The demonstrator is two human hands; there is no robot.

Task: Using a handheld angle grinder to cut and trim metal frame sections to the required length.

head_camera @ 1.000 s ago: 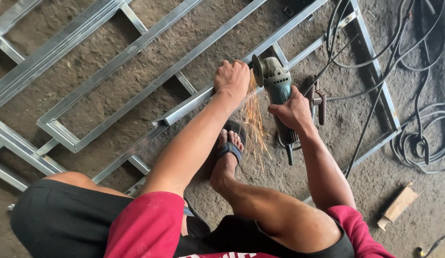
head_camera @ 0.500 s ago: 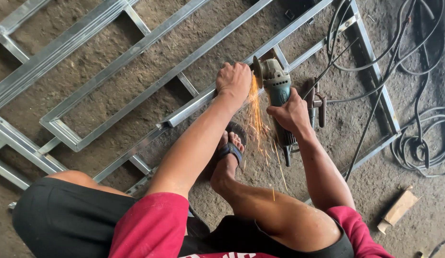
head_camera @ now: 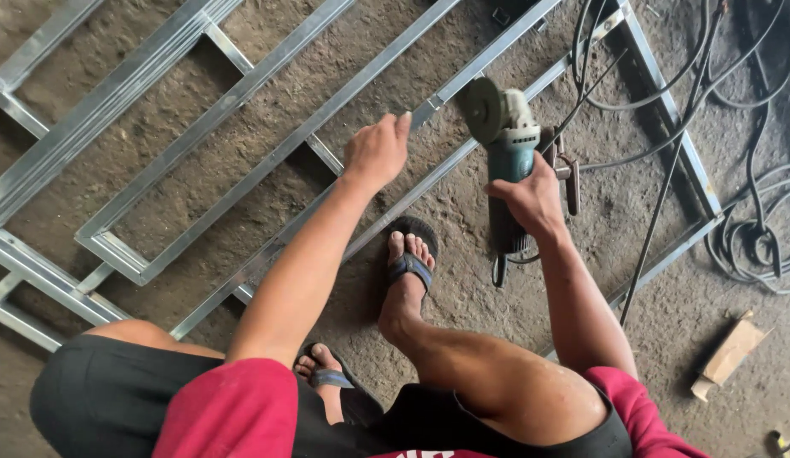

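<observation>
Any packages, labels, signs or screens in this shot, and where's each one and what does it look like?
No packages, signs or screens show.
Nearest to a label: a pale patch on the teal and grey angle grinder, held by the right hand, too small to make out.
Small tan wooden block: lower right on the dirt floor, plain, no wrapping.
Left hand: just above the silver metal frame, holding nothing.

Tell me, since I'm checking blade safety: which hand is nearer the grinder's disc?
Right. The right hand grips the angle grinder just behind its disc; the left hand hovers farther off, above the metal frame.
</observation>
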